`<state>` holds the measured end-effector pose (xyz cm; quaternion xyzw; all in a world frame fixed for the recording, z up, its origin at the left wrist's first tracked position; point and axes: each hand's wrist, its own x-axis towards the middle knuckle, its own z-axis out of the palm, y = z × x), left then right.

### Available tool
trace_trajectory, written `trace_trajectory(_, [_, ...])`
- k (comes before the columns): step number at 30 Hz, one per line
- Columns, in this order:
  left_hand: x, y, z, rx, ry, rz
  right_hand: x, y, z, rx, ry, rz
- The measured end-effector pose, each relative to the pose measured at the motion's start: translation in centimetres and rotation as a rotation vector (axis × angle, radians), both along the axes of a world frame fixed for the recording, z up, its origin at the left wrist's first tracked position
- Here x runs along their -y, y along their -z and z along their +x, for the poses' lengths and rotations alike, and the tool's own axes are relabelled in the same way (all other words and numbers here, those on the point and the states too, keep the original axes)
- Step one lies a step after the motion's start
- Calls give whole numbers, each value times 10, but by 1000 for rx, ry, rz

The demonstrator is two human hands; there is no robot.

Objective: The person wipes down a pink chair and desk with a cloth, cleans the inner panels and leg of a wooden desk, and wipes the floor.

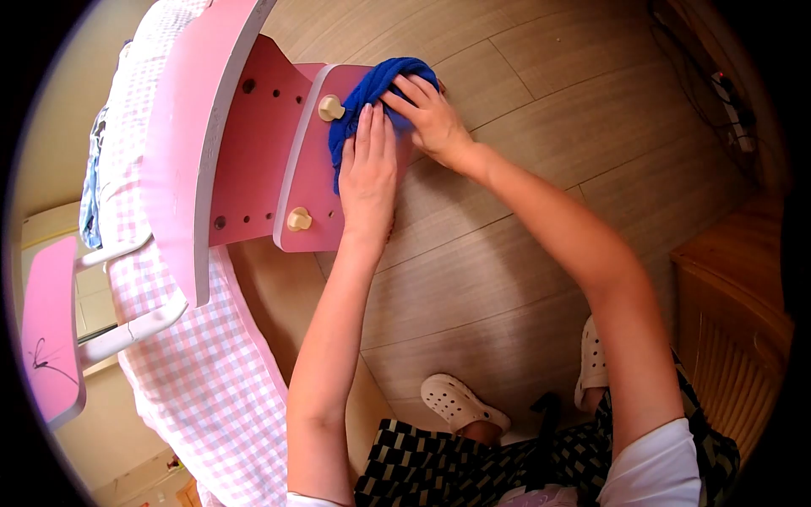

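Observation:
A bunched blue cloth (346,135) lies over the outer end of a pink chair's flat panel (317,182). My left hand (369,173) rests on the cloth and the panel, its fingers stretched out close together and pointing away from me. At the panel's right edge, my right hand (429,122) has its bent fingers pressed into the cloth folds and gripping them; its thumb is hidden. Two cream knobs, an upper one (330,108) beside the cloth and a lower one (299,220), stick out of the panel. What lies under the cloth cannot be seen.
The pink chair's large curved part (182,139) stands to the left, against a bed with a pink checked cover (207,363). Wood-look floor (524,211) spreads to the right. A power strip (735,114) with cables and a wooden cabinet (735,287) are at the far right.

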<state>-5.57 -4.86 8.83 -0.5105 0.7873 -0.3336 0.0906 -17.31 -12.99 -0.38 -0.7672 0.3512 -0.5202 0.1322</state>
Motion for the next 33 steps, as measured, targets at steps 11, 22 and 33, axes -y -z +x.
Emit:
trace_trajectory(11, [-13,25,10,-26,-23,130,-26,27,7,-2,6,124])
trace_trajectory(22, [-34,46,24,9,-41,217,-57,55,20,-30,-8,249])
trace_trajectory(33, [-54,41,36,18,-43,241,-88,48,36,49,-52,337])
